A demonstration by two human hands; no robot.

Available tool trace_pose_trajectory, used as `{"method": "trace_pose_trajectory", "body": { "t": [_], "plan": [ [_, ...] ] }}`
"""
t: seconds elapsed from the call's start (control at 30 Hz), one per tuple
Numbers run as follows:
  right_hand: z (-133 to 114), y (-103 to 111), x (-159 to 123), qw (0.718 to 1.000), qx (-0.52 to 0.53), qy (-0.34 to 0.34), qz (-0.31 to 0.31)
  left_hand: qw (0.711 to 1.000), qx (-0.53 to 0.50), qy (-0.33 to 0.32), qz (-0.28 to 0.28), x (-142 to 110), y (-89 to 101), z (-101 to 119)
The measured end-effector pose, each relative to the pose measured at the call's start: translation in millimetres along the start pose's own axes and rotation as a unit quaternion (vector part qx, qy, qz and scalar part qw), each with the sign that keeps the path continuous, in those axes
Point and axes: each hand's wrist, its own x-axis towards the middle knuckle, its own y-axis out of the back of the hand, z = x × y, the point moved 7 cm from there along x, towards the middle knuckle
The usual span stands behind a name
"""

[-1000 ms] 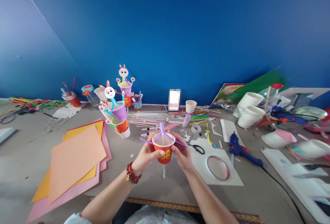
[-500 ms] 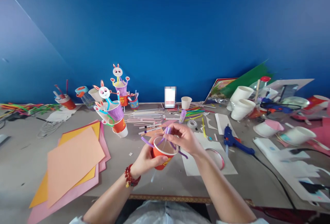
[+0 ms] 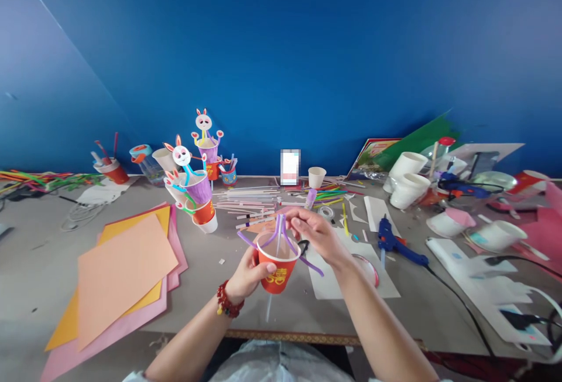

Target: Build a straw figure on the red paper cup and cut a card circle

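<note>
My left hand [image 3: 252, 273] is wrapped round a red paper cup [image 3: 281, 273] with yellow lettering, its mouth tilted up toward me. Purple pipe cleaners [image 3: 280, 227] rise from inside the cup as a bent pair, and two more stretch out past the rim on either side. A thin pale stick [image 3: 269, 307] pokes out below the cup's base. At the top of the bent pair, my right hand [image 3: 309, 229] has its thumb and forefinger closed at the purple stems; the exact contact is partly hidden. A black loop [image 3: 302, 247] shows between cup and right hand, its kind unclear.
Finished rabbit cup figures [image 3: 197, 186] stand at the left behind coloured paper sheets [image 3: 127, 276]. A blue glue gun [image 3: 399, 244] lies right, near a white power strip [image 3: 478, 288]. White paper [image 3: 342, 282], loose sticks [image 3: 250, 194] and white cups [image 3: 408, 188] cover other spots.
The cup has turned in my left hand, so its yellow lettering faces me more. My right fingers have shifted slightly right, exposing the tops of the purple pipe cleaners. The black loop has come into sight.
</note>
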Motion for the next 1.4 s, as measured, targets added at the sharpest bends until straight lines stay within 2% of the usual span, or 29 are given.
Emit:
{"method": "trace_pose_trajectory", "body": {
  "t": [0.1, 0.23, 0.4, 0.53, 0.8, 1.0, 1.17, 1.4],
  "plan": [
    [5, 8, -15, 0.999, 0.002, 0.029, 0.036, 0.999, -0.042, 0.005, 0.014, 0, -0.6, 3],
    [15, 0, -37, 0.997, 0.019, 0.077, 0.021, 0.998, -0.061, -0.013, 0.025, 1, 0.6, 6],
    [14, -2, -46, 0.987, 0.019, 0.152, 0.054, 0.997, -0.068, -0.015, 0.014, 0, -0.6, 5],
    [13, -1, -42, 0.989, 0.04, 0.13, 0.053, 0.997, -0.068, -0.017, 0.015, -1, 0.5, 7],
    [14, -7, -42, 0.992, 0.083, 0.093, 0.004, 0.997, -0.077, -0.025, 0.017, -2, 3.3, 5],
    [11, -6, -39, 0.991, 0.101, 0.088, -0.011, 0.997, -0.074, -0.018, 0.019, -2, 2.2, 4],
    [5, -8, -37, 0.991, 0.116, 0.05, -0.032, 0.998, -0.069, -0.001, -0.003, 0, 2.0, 6],
    [-3, -5, -33, 0.994, 0.007, 0.031, -0.101, 0.998, -0.054, 0.025, -0.03, 0, 1.4, 10]
  ]
}}
